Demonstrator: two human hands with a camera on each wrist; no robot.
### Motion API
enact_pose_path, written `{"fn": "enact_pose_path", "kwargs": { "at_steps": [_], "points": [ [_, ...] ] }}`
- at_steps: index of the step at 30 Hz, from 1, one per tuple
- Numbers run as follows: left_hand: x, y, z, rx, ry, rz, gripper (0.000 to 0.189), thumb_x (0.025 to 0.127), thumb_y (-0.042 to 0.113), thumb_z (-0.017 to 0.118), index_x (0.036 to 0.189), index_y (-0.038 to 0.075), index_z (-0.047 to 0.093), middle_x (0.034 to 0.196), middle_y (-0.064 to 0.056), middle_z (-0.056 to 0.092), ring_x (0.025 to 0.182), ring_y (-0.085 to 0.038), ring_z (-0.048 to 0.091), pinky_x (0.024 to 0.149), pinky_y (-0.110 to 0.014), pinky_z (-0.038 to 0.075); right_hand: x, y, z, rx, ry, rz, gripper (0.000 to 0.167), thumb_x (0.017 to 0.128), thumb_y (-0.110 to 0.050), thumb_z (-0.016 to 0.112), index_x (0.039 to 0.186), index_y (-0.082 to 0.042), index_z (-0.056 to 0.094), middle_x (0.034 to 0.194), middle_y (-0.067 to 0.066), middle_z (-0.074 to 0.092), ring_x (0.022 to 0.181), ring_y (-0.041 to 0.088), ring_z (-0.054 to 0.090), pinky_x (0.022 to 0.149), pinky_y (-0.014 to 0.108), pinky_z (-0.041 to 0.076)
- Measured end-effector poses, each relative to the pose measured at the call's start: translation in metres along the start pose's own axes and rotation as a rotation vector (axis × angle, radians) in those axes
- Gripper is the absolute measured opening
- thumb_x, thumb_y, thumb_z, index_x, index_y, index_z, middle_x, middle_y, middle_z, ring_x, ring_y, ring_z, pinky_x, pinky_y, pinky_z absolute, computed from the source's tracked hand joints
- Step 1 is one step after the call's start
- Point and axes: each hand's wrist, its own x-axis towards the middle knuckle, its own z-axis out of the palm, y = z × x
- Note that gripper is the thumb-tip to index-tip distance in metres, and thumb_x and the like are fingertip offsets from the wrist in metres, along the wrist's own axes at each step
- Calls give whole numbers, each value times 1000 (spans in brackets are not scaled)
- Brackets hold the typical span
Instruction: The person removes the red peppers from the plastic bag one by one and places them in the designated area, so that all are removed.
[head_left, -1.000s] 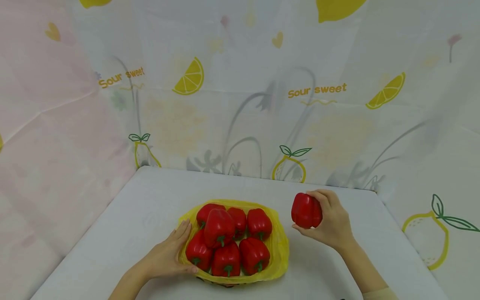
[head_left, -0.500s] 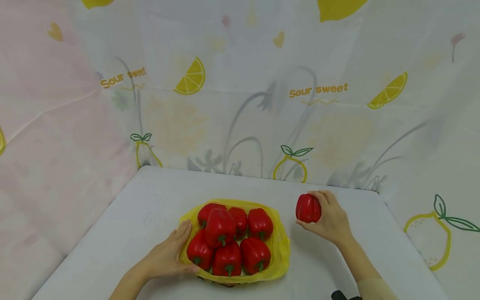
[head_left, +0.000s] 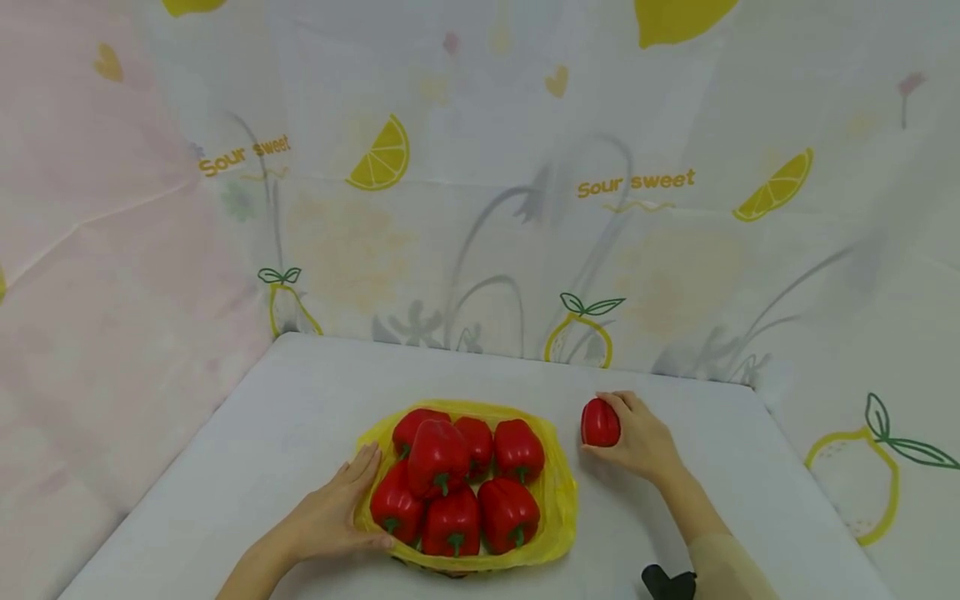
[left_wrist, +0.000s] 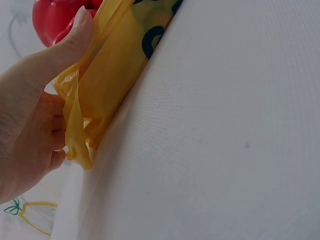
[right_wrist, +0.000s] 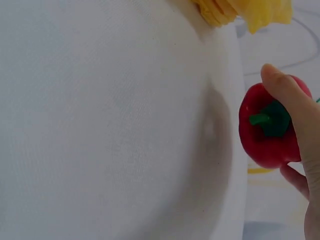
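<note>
Held pepper (head_left: 598, 423) leftward, partly hidden

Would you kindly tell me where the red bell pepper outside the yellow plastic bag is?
In the head view, the red bell pepper is in the right hand, right of the yellow bag, above the white table.

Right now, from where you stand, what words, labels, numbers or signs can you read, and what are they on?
"Sour sweet": on the backdrop, left side.
"Sour sweet": on the backdrop again, farther right.
Dark marks on the side of the yellow plastic: only partly in view, can't be read.
</note>
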Motion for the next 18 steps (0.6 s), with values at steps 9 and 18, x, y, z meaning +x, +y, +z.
{"fn": "enact_pose_path", "kwargs": {
  "at_steps": [9,18],
  "points": [
    [-1,0,2,-8,3,-11,116,69,67,73,145,-9,30,153,-27,24,134,-52,29,104,-59,32,6,0,11,41,-99,131,80,67,-38,86,128,-4,46,123,17,55,105,34,55,78,51,55],
    [0,-2,3,19,12,0,117,69,70,70,146,-9,30,153,-26,24,136,-46,29,105,-57,31,15,4,12,40,-168,182,80,73,-43,81,133,-5,45,129,20,52,109,38,53,81,54,53]
  ]
}}
